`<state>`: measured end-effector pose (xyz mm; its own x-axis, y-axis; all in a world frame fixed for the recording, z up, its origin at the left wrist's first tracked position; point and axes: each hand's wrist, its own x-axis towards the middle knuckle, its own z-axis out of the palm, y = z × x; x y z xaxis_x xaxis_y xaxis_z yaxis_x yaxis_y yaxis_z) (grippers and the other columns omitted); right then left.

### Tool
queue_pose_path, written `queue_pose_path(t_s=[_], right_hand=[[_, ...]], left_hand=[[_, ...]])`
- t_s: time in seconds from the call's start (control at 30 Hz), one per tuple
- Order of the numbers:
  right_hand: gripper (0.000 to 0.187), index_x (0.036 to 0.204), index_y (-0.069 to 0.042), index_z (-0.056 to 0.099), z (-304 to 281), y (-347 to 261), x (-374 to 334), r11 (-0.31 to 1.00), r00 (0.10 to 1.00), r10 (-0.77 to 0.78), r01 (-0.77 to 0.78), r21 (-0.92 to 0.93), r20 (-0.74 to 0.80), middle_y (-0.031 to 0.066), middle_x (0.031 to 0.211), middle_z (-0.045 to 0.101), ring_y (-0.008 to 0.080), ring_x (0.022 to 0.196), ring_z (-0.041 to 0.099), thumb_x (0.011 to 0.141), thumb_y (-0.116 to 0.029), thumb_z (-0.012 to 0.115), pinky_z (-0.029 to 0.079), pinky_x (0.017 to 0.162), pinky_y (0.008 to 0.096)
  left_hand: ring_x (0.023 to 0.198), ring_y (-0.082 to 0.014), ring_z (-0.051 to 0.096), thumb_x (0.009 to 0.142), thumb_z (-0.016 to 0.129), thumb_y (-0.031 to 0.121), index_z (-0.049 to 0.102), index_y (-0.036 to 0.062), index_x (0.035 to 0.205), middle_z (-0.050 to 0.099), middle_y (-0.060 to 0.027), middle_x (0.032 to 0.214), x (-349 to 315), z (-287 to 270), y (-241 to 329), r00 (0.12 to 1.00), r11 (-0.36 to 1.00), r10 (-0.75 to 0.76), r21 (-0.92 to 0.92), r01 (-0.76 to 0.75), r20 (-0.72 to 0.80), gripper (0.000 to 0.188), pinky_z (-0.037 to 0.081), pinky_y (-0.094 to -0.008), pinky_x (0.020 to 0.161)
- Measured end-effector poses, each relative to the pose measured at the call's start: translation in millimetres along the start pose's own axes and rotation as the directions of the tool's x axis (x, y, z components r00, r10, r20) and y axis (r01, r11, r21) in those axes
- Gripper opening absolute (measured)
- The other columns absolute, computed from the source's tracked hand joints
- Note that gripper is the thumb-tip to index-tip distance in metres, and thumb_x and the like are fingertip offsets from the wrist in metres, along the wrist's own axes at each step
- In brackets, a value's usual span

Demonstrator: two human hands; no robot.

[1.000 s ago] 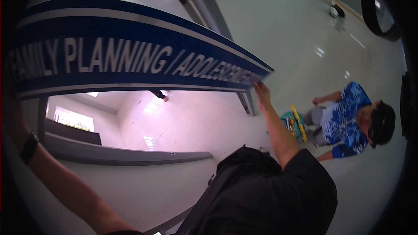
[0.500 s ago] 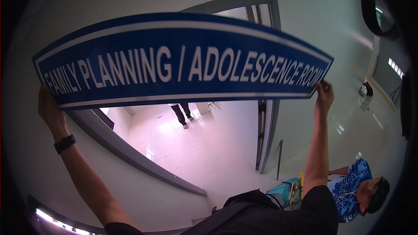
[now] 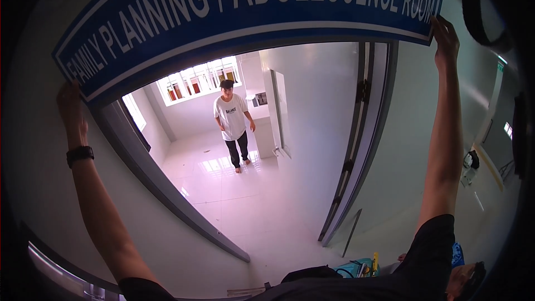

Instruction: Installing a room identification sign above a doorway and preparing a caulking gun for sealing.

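Note:
A long blue sign (image 3: 239, 21) with white lettering and a white border spans the top of the view, overlapping the upper part of a doorway. My left hand (image 3: 72, 106), with a black watch on its wrist, grips the sign's lower left corner. At the lower right corner, my right hand (image 3: 446, 42) pinches the edge between fingers and thumb. Both arms are stretched upward. The sign's upper edge is partly cut off by the picture's rim. I cannot tell whether its back touches the wall.
Below the sign is a grey door frame (image 3: 377, 117) with a white door (image 3: 320, 111) swung inward. Inside the room stands a person in a white T-shirt (image 3: 230, 112). A teal bag with tools (image 3: 359, 267) and another person (image 3: 465, 280) are at the lower right.
Both hands have raised the sign higher, and it now tilts more, its right end up. The person in the room now shows in full; the person at lower right shows less.

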<state>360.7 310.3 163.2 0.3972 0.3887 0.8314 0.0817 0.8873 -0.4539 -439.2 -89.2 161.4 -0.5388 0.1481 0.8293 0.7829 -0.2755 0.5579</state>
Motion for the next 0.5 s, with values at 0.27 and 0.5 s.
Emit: queue_pose_path(t_s=[0.27,0.5], right_hand=[[0.043,0.131,-0.003,0.061,-63,30,4,0.981,0.979,-0.139,0.115,0.158,0.149,0.0060,0.122,0.066,0.0137,0.109,0.062,0.094,-0.023,0.070,0.049,0.092,0.0258],[0.061,0.127,0.006,0.058,17,39,6,0.924,0.964,-0.132,0.036,0.381,0.229,0.0170,0.114,0.067,0.0235,0.101,0.064,0.087,-0.035,0.079,0.053,0.089,0.0366]], left_hand=[[0.125,-0.0319,0.054,0.102,0.054,0.042,0.047,-0.0015,0.143,0.055,-0.0201,0.135,-50,16,-7,0.935,0.899,0.351,0.260,-0.352,0.052,0.061,0.041,-0.0411,0.108],[0.134,-0.0308,0.048,0.107,0.037,0.022,0.055,0.0030,0.139,0.049,-0.0195,0.147,-13,-120,-49,0.591,0.038,0.667,0.771,-0.636,0.454,0.042,0.038,-0.0404,0.112]])
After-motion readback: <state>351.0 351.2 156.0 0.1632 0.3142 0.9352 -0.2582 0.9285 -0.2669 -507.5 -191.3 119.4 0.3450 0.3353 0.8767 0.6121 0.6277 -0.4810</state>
